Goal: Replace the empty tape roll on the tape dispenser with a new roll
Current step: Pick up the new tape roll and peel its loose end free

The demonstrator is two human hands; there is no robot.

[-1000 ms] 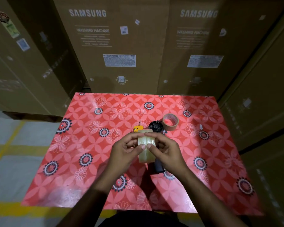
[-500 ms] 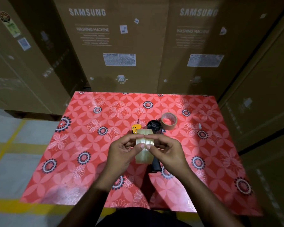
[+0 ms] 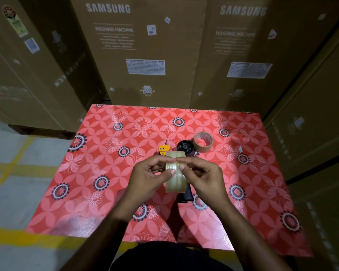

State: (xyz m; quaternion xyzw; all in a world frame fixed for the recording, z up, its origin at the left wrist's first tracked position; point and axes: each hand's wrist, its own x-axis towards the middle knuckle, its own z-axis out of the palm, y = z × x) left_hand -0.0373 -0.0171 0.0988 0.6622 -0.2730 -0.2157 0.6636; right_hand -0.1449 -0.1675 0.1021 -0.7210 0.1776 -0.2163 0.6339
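Note:
A new roll of clear tape (image 3: 175, 181) stands on edge in the air above the table's middle. My left hand (image 3: 147, 178) grips its left side, thumb on the outer face. From the right, my right hand (image 3: 205, 178) holds the roll, its thumb and fingertips pinched at the top. Beneath them on the red flowered table (image 3: 106, 173) lies the black tape dispenser (image 3: 185, 147), its bare hub showing, its handle under the roll and its yellow blade guard on the left. The empty cardboard core (image 3: 203, 141) lies flat just right of the hub.
Tall cardboard washing-machine boxes (image 3: 145, 55) wall in the table at the back and on the right. Grey floor with yellow lines (image 3: 6, 173) lies to the left. A small white scrap (image 3: 240, 148) sits on the table right of the core.
Both hands keep the roll in nearly the same place. The fingertips have shifted slightly along the roll's top edge.

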